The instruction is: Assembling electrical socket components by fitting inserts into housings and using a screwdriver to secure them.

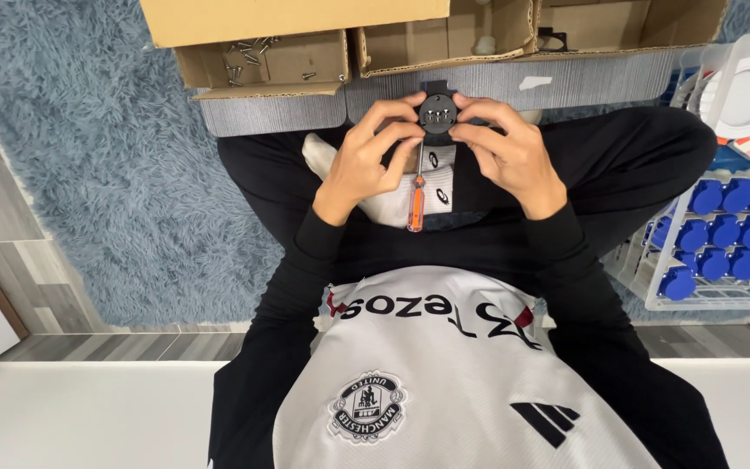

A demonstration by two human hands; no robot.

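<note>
Head view: my left hand (366,161) and right hand (507,155) both curl around a small round black part (437,113), fingers closed on its rim from either side, held up in front of my crossed legs. Left hand also has an orange-handled screwdriver (415,201) tucked under the fingers, handle hanging down toward my lap; can't tell where the tip sits. The part has a few small screw heads on its face. I'm sitting cross-legged in black trousers and white socks (397,204) on a shaggy blue-grey rug (88,156). Wood-look floor (10,252) runs along the rug's edge, with a white surface (88,417) nearer the camera. Just beyond the hands, open cardboard boxes (305,61): the left one holds loose screws (245,61), the middle one a few pale bits I can't make out. Off to my right, a white wire rack (653,295) full of blue round caps (726,234), and above that white round light fittings (744,95) with orange clips.
</note>
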